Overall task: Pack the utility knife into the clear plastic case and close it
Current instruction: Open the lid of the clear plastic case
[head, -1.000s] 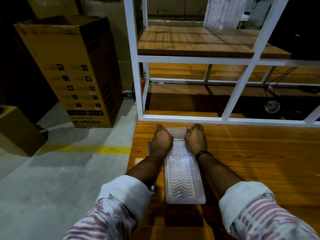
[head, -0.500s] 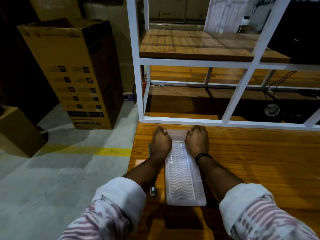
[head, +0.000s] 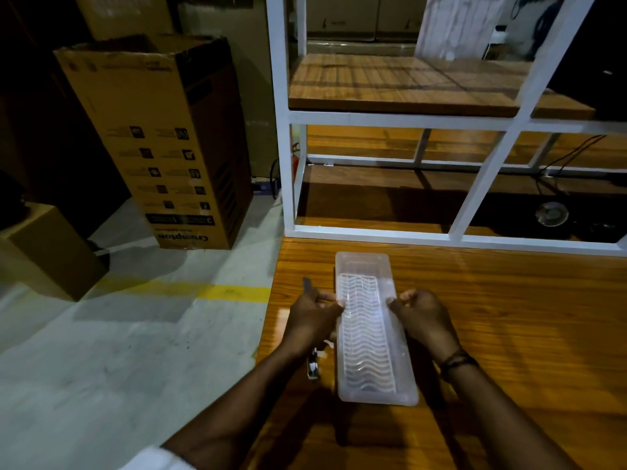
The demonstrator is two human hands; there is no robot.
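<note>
My left hand (head: 314,320) curls in, fingertips (head: 339,304) pinching the case (head: 371,329) at its nine o'clock edge. My right hand (head: 422,318) does likewise at three o'clock, fingers bent onto the rim. The case lies lengthwise on the table (head: 509,334), lid down. The knife (head: 312,366) lies just beside it at nine o'clock, mostly hidden under my left hand. A white rack (head: 373,118) stands at twelve, a carton (head: 163,140) at ten on the grey floor (head: 101,351).

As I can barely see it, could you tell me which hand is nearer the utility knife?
Left. The left hand lies over the utility knife; the right hand is across the clear plastic case.
</note>
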